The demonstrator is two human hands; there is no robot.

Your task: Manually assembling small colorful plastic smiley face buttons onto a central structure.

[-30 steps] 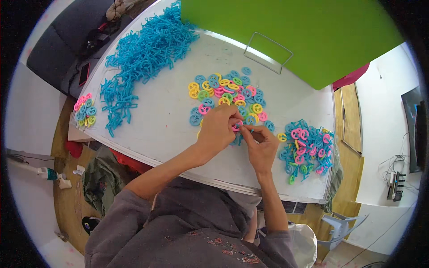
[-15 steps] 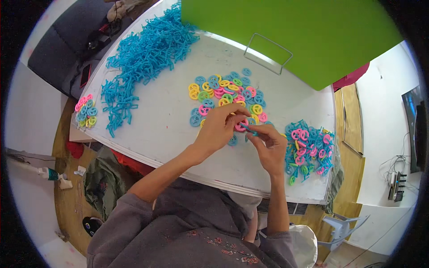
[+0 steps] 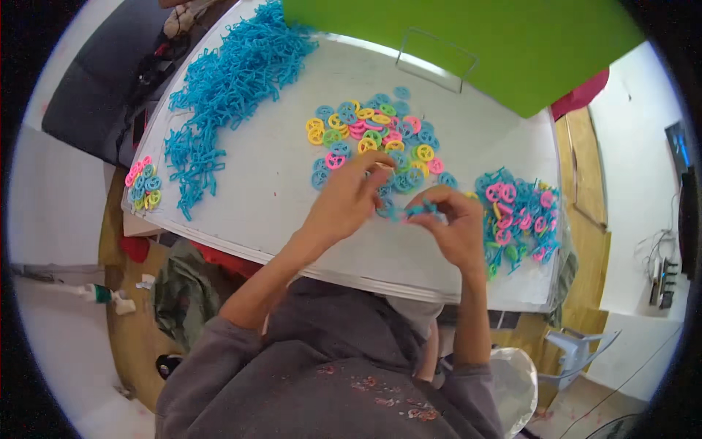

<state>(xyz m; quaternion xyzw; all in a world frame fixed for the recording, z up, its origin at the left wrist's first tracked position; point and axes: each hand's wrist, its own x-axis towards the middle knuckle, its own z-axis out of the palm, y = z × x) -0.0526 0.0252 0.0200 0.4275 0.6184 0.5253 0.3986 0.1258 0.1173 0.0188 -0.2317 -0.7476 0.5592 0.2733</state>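
My right hand (image 3: 457,223) is closed, with thumb and fingers pinching a small blue plastic clip (image 3: 422,209). A blurred pink and teal bit shows at the clip's left end. My left hand (image 3: 344,197) hovers at the near edge of a heap of small plastic wheels (image 3: 373,132) in blue, pink, yellow and green. Its thumb and forefinger are apart, and I see nothing held between them. Some blue wheels (image 3: 385,192) lie between my two hands, partly hidden by the left fingers.
A large pile of blue clips (image 3: 241,73) covers the white table's (image 3: 256,190) far left. A small group of wheels (image 3: 144,183) sits at the left edge. Clips joined with wheels (image 3: 519,219) are heaped at right. A green panel (image 3: 468,51) stands behind, beside a wire frame (image 3: 437,60).
My hands have moved apart. The pink wheel is no longer at my left fingertips, and the right hand keeps the clip, now farther right. The whole view has shifted slightly.
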